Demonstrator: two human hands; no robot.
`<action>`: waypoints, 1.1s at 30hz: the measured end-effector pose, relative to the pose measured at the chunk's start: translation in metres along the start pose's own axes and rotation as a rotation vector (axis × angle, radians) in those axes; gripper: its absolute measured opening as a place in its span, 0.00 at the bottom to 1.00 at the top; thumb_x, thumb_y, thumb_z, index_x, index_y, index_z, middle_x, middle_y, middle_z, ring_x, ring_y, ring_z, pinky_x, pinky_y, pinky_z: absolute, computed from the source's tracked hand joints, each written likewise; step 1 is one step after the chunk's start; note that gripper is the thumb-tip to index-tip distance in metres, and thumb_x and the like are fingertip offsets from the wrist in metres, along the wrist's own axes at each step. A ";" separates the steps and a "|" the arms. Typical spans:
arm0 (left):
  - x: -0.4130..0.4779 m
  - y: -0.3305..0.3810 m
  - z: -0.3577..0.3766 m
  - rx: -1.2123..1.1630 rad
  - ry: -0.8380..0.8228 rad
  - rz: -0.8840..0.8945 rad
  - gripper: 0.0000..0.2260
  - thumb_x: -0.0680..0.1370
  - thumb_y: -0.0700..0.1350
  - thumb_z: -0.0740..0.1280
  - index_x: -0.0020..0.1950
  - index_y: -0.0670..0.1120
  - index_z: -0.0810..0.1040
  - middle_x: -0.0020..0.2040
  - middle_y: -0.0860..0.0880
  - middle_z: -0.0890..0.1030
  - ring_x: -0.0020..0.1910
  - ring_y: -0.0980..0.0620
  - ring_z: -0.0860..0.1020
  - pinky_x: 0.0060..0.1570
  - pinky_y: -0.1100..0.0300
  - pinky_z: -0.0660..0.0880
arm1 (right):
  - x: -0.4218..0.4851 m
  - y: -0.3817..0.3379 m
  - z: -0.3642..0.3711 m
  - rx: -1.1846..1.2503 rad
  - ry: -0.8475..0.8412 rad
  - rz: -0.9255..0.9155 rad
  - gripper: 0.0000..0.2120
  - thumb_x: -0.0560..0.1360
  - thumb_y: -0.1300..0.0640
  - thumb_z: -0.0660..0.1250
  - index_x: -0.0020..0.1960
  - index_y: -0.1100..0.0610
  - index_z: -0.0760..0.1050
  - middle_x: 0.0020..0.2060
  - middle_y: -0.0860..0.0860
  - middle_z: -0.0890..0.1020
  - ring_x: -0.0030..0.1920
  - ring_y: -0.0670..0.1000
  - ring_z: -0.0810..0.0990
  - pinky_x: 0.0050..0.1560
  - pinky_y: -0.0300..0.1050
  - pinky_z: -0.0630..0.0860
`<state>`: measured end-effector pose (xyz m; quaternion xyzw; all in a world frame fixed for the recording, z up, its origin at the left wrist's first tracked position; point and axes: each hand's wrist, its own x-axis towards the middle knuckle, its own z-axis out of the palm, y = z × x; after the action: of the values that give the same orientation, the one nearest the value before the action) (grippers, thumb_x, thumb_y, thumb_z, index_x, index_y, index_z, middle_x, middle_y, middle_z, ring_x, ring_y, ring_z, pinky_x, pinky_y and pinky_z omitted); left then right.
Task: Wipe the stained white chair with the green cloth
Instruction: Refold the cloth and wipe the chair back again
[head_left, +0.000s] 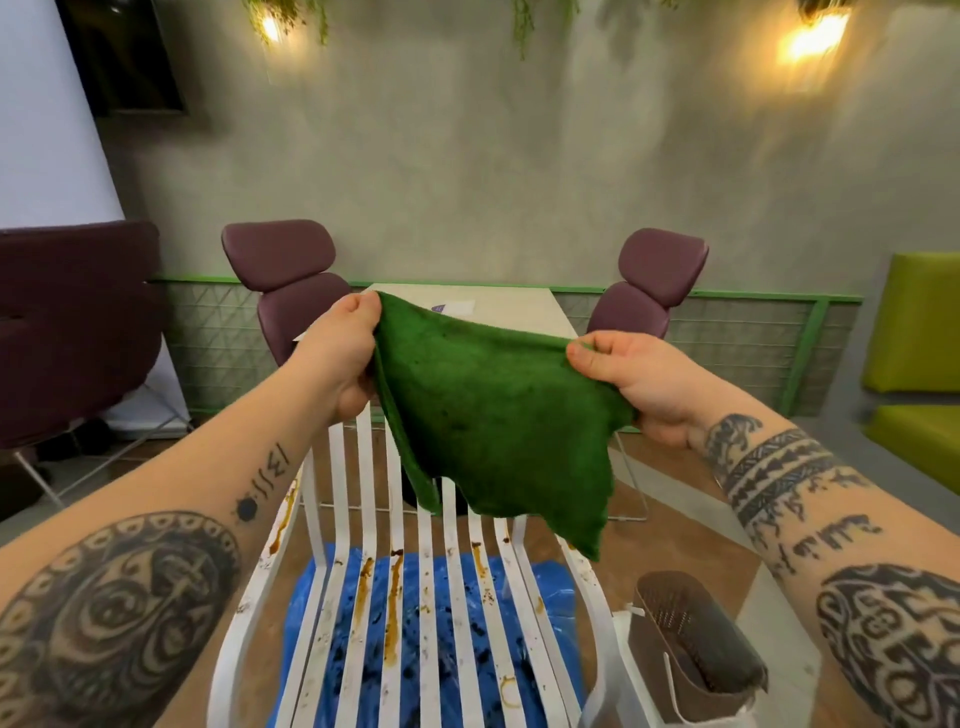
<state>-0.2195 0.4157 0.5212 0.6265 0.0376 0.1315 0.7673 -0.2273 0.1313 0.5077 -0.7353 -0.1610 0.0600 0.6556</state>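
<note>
Both hands, left hand (345, 347) and right hand (631, 382), pinch the cloth (493, 415) spread in the air directly above the stained chair (431, 597) slats.

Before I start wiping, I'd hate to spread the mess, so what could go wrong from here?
The green cloth hangs loose between your left hand and right hand, so its low corner may drag through the brown stains on the white chair and smear them. Your right forearm is near the brown basket beside the chair and might knock it.
</note>
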 end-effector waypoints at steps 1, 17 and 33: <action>0.000 0.001 -0.001 -0.091 0.008 -0.031 0.14 0.86 0.56 0.55 0.57 0.50 0.77 0.58 0.45 0.83 0.44 0.50 0.85 0.37 0.56 0.80 | 0.004 -0.003 0.002 0.072 0.037 0.010 0.18 0.80 0.50 0.67 0.62 0.63 0.79 0.54 0.61 0.85 0.52 0.58 0.85 0.56 0.55 0.81; -0.020 -0.144 0.002 0.263 -0.135 -0.715 0.11 0.80 0.34 0.66 0.62 0.33 0.74 0.53 0.34 0.84 0.48 0.38 0.84 0.40 0.48 0.84 | 0.021 0.152 -0.008 0.515 0.213 0.485 0.26 0.73 0.69 0.72 0.67 0.57 0.68 0.58 0.64 0.81 0.46 0.60 0.87 0.41 0.54 0.84; -0.034 -0.140 -0.023 1.039 -0.155 -0.452 0.20 0.83 0.47 0.65 0.71 0.39 0.66 0.52 0.40 0.77 0.49 0.37 0.82 0.41 0.43 0.84 | -0.001 0.174 0.023 -0.845 0.291 0.585 0.13 0.76 0.48 0.74 0.53 0.57 0.82 0.48 0.53 0.83 0.49 0.53 0.82 0.50 0.47 0.79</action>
<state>-0.2357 0.4037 0.3762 0.9057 0.1741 -0.1178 0.3682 -0.2079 0.1376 0.3331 -0.9502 0.1330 0.0675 0.2737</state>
